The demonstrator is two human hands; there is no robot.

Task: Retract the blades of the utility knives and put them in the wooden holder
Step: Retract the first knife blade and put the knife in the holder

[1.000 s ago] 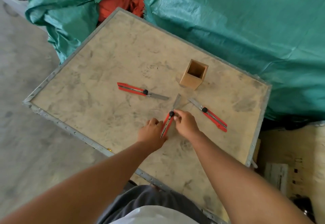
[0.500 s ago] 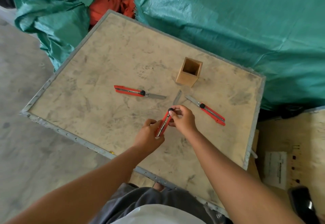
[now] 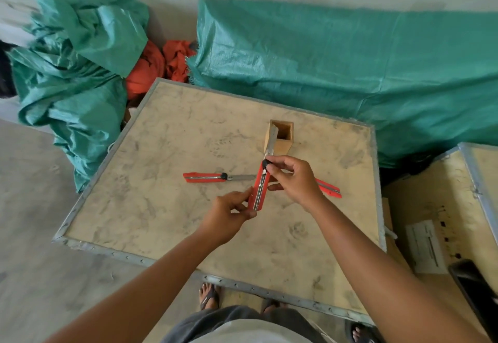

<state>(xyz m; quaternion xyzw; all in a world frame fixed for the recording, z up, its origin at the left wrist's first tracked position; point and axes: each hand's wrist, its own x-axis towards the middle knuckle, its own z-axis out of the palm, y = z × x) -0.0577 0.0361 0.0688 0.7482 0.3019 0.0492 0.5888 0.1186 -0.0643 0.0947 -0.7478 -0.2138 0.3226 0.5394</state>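
Observation:
I hold a red utility knife [image 3: 259,189] lifted off the table, its grey blade still extended and pointing toward the wooden holder [image 3: 281,140]. My left hand [image 3: 230,212] grips the knife's rear end. My right hand [image 3: 293,178] pinches the black slider knob near the blade. A second red knife [image 3: 207,177] lies flat to the left with its blade out. A third red knife [image 3: 330,188] lies to the right, mostly hidden behind my right hand. The square wooden holder stands upright and looks empty.
The work surface is a beige board with a metal rim [image 3: 89,189]. Green tarpaulin bundles [image 3: 336,68] and orange cloth [image 3: 159,65] lie beyond it. Another crate [image 3: 463,208] stands to the right, with a dark object [image 3: 477,294] on it. My sandalled feet [image 3: 208,295] show below the board.
Both hands lifted the middle knife off the table and raised it. My left hand took the handle end while my right stays on the slider. The view tilted upward.

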